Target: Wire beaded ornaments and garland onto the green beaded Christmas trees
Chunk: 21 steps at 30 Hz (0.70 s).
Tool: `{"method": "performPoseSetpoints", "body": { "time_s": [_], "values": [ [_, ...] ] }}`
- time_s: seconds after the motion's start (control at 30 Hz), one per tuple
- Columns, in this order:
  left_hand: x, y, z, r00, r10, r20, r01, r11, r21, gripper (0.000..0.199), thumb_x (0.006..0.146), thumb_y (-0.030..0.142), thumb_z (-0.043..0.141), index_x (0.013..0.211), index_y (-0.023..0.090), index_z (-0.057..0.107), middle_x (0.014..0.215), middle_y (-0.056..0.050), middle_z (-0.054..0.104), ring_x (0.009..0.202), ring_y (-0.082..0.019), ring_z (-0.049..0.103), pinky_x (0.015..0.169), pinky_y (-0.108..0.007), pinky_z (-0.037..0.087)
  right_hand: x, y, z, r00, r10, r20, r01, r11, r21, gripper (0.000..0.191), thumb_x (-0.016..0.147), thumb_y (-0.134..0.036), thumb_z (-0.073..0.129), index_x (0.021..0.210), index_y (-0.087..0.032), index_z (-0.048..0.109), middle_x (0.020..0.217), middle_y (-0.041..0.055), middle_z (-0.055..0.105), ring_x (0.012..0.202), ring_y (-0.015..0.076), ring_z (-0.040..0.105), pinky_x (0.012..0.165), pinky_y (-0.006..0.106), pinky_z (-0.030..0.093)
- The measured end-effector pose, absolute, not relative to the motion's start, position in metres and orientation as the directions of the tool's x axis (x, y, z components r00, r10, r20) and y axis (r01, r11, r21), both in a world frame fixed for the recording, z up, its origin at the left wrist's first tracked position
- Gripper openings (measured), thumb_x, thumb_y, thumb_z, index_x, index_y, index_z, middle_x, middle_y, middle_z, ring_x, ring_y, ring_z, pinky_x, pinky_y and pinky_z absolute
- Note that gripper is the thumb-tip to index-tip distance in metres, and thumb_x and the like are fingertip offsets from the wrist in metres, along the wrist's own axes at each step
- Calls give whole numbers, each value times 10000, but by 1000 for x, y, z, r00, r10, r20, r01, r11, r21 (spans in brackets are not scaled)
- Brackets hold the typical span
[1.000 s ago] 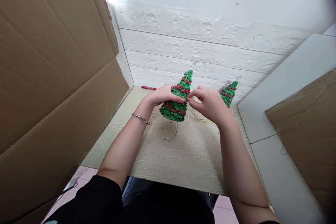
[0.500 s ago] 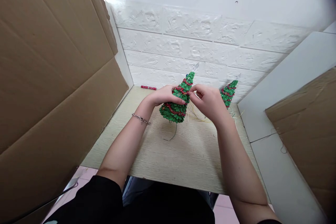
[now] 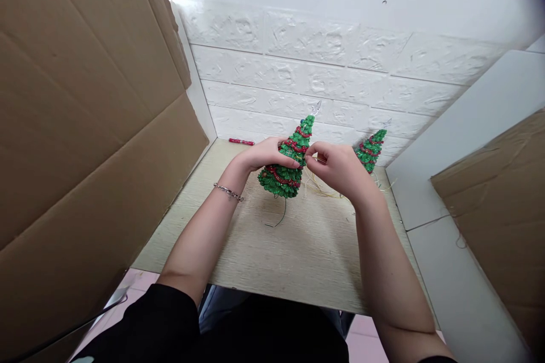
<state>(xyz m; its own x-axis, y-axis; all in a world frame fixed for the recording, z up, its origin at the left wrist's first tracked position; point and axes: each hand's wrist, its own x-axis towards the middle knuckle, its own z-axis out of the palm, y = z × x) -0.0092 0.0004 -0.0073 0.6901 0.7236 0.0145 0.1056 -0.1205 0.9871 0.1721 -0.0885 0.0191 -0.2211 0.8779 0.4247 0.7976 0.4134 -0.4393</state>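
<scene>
A small green Christmas tree [image 3: 281, 182] with red bead garlands and a clear pointed top leans to the right over the table. My left hand [image 3: 269, 153] is wrapped round its middle from the left, the thumb across the front. My right hand [image 3: 334, 165] is at the tree's right side, thumb and forefinger pinched on a thin yellow wire [image 3: 298, 156] against the branches. Exactly where the wire passes between the fingertips is hard to see. From the tree's base a dark green wire [image 3: 283, 216] bends down towards the table.
A second, similar Christmas tree [image 3: 371, 152] stands at the back right. Loose pale and yellow wires [image 3: 324, 191] lie behind my right hand. A red stick-like roll [image 3: 241, 142] rests at the back left. Cardboard [image 3: 85, 125] and a white panel [image 3: 468, 142] flank the table [image 3: 289, 261].
My right hand has shifted slightly down along the tree's right side, still pinched. The held tree has tilted a touch to the left; my left hand keeps its hold.
</scene>
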Motion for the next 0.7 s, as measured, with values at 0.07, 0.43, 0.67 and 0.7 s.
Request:
{"method": "performPoseSetpoints", "body": {
  "time_s": [0.07, 0.43, 0.67, 0.7],
  "values": [
    [-9, 0, -8, 685, 728, 4, 118, -117, 986, 485, 582, 234, 865, 1019, 138, 679, 1011, -87, 728, 892, -219, 684, 800, -352, 549, 172, -88, 18, -211, 872, 442, 800, 414, -434, 132, 815, -180, 523, 694, -208, 565, 527, -35, 469, 515, 127, 404, 552, 266, 285],
    [-9, 1, -7, 686, 727, 19, 142, -159, 977, 496, 580, 261, 861, 1015, 130, 662, 1010, -74, 707, 894, -202, 656, 801, -340, 524, 168, -90, 18, -234, 877, 419, 807, 416, -420, 146, 840, -188, 524, 699, -207, 559, 537, -31, 474, 521, 131, 402, 555, 271, 278],
    [-8, 1, -7, 687, 727, 6, 158, -157, 975, 502, 589, 270, 857, 1030, 135, 661, 1037, -77, 709, 932, -223, 661, 834, -365, 522, 172, -83, 13, -120, 899, 422, 875, 296, -382, 135, 853, -195, 535, 741, -209, 609, 586, -12, 536, 567, 151, 446, 578, 276, 284],
    [-9, 0, -7, 687, 727, 9, 159, -163, 974, 495, 590, 267, 854, 1027, 135, 661, 1036, -76, 710, 934, -225, 662, 835, -366, 521, 171, -83, 13, -114, 899, 423, 884, 286, -370, 137, 860, -203, 537, 753, -208, 623, 590, -10, 541, 571, 153, 448, 579, 276, 282]
  ]
}}
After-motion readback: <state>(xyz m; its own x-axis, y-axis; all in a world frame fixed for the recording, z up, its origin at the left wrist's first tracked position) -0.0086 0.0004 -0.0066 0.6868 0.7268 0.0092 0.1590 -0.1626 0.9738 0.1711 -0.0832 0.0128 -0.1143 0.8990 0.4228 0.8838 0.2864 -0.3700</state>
